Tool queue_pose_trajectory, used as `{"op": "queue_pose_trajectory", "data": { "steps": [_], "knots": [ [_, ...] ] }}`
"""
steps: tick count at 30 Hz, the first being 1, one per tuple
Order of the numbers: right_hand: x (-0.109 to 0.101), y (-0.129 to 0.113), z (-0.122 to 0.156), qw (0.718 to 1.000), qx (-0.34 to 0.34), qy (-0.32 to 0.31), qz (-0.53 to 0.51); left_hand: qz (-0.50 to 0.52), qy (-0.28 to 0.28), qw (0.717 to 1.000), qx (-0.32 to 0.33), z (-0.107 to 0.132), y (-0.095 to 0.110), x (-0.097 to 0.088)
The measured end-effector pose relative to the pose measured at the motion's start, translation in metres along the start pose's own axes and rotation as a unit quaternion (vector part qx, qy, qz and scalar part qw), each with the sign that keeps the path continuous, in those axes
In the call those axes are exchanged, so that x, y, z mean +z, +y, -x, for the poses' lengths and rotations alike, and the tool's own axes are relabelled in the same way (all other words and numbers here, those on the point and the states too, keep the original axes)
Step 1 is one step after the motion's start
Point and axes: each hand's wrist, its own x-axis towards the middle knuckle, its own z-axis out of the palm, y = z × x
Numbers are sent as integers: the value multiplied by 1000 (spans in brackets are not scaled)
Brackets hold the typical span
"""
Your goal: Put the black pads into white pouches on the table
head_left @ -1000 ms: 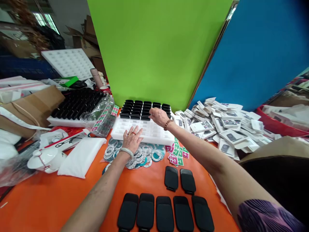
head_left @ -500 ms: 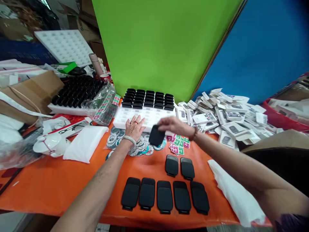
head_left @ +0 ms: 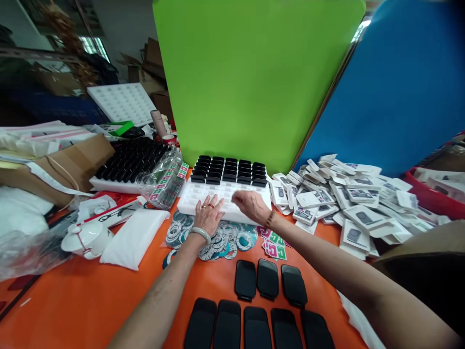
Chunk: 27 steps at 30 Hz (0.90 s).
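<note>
My left hand (head_left: 208, 216) lies flat with spread fingers on the front edge of a white foam tray (head_left: 192, 198). The tray's far rows hold black plastic pieces (head_left: 230, 170). My right hand (head_left: 251, 205) hovers over the tray's empty near rows, fingers loosely bent, with nothing seen in it. Close to me on the orange table lie black flat pieces in two rows: three in the far row (head_left: 268, 279) and several in the near row (head_left: 256, 325).
Round stickers (head_left: 225, 242) and pink-green packets (head_left: 274, 245) lie just before the tray. A heap of small white boxes (head_left: 345, 198) fills the right. Another tray of black pieces (head_left: 127, 162), a white pouch (head_left: 132, 237) and a teapot (head_left: 85, 237) stand left. Green and blue boards rise behind.
My right hand took a black piece from the tray, carried it toward me, and a third piece now lies in the far row. The hand is back over the tray.
</note>
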Motion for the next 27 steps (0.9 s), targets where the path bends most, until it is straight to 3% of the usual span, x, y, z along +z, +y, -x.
{"op": "queue_pose_trajectory", "data": {
  "steps": [2, 5, 8, 11, 14, 16, 18, 20, 22, 24, 27],
  "knots": [
    [-4, -6, -46, 999, 9, 33, 37, -1, 4, 1000, -1, 0, 0, 0],
    [8, -15, -97, 998, 11, 32, 45, -7, 6, 1000, 1, 0, -1, 1],
    [21, -22, -122, 999, 13, 16, 43, -9, 5, 1000, 2, -1, -1, 1],
    [11, -26, -123, 999, 27, 27, 35, -9, 2, 1000, -1, 0, -1, 1],
    [-20, -26, -101, 995, 33, 90, -8, -4, -3, 1000, -2, 0, 0, 2],
    [-38, -25, -71, 985, -5, 128, -115, 3, -9, 1000, -3, 0, 0, 3],
    [-41, -24, -31, 973, -35, 47, -223, 11, -16, 1000, 1, 0, 0, 4],
    [-26, -21, 14, 941, -2, -82, -328, 17, -22, 1000, 7, -1, -2, 2],
    [0, -17, 55, 904, 60, -163, -390, 23, -26, 999, 14, 2, -4, -5],
    [26, -10, 84, 881, 106, -174, -426, 24, -22, 998, 45, 11, -8, -15],
    [48, 2, 107, 839, 155, -172, -492, 14, -25, 987, 157, 39, -13, -29]
  ]
}}
